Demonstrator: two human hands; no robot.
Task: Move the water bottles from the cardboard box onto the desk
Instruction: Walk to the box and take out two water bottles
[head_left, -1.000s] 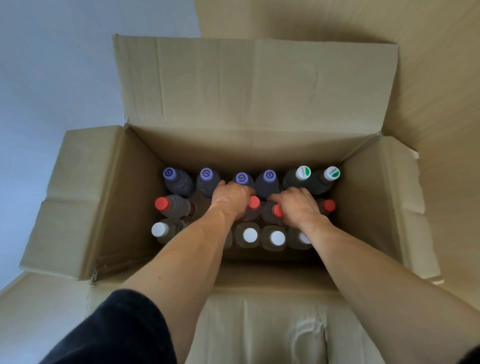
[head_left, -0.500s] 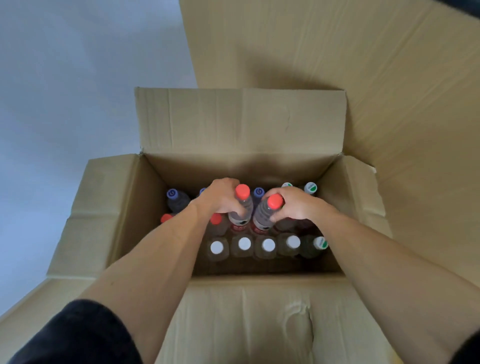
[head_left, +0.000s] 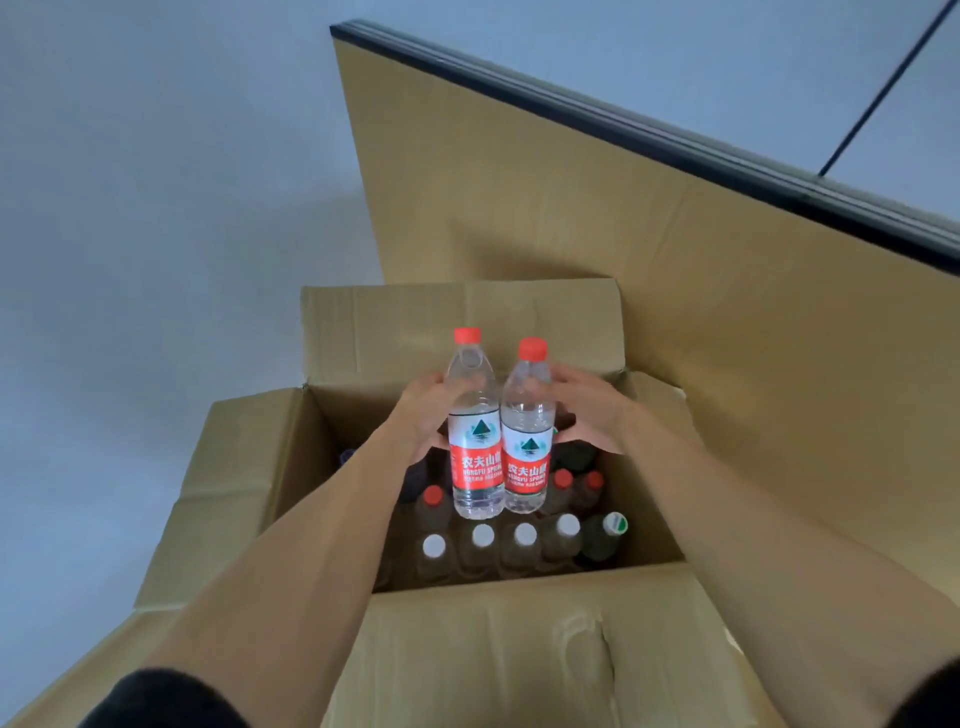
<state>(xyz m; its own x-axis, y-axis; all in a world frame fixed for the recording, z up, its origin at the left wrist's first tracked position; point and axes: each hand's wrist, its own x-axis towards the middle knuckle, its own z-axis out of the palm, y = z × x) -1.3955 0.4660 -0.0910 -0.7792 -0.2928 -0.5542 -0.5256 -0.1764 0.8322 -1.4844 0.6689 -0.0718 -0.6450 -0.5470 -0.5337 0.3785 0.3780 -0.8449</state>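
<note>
A tall brown panel (head_left: 597, 249) with a dark top edge, apparently the side of the desk, rises behind an open cardboard box (head_left: 467, 649) whose four flaps are folded outward, leaving the interior free for reaching in. Above the box opening a person holds two clear, red-capped water bottles upright and side by side, their red labels touching: the left hand (head_left: 423, 415) wraps around the left bottle (head_left: 474, 431) from its outer side, and the right hand (head_left: 587, 410) does the same on the right bottle (head_left: 527, 436). Each grip sits at about the shoulder and upper label, which likely keeps the bottles vertical and steady while both are carried at once, a judgement from the matched hold. Both bottles hang clear of the box floor, not yet on the desk. Below them, more bottles remain standing in the box: a near row with white caps (head_left: 483, 534), one with a green-and-white cap (head_left: 615, 524), and red caps (head_left: 432, 496) farther in. The far rows are largely hidden behind the lifted bottles and forearms, and the dim interior makes their count and labels hard to read. The desk's top surface is out of view, as are the fingers behind each bottle.
</note>
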